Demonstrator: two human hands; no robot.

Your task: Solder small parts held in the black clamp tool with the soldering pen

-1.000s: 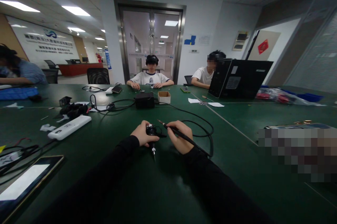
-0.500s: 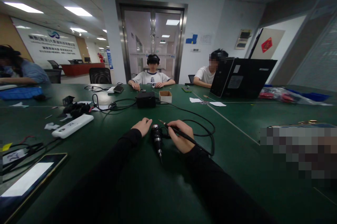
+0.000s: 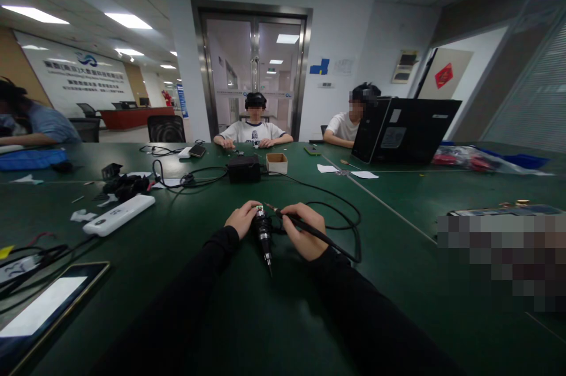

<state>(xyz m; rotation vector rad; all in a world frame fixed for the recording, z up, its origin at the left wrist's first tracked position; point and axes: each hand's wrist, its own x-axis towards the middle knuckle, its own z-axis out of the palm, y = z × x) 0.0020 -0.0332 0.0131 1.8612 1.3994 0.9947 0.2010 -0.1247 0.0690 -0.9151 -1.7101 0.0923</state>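
Note:
My right hand [image 3: 305, 230] is closed round a soldering iron [image 3: 300, 223] like a pen. Its thin metal tip points left, close to my left fingertips. A black cord runs back from its handle. My left hand [image 3: 242, 219] has its fingers pinched at a small green-and-white piece [image 3: 259, 208], too small to make out well. That piece sits at the top end of a black, tapered tool [image 3: 264, 234] with silver rings, which lies between my hands. The tool's pointed metal end faces me.
On the green table [image 3: 212, 317], a black box [image 3: 244, 169] with cables and a small open carton [image 3: 276, 164] stand ahead. At left lie a white power bank [image 3: 119, 215] and a phone [image 3: 53, 311]. A black computer case [image 3: 407, 130] stands right. Several people sit round the table.
My left hand has moved slightly right and closer, its fingertips now at the tool's top end, where the green-and-white piece shows. My right hand keeps the soldering iron nearly still.

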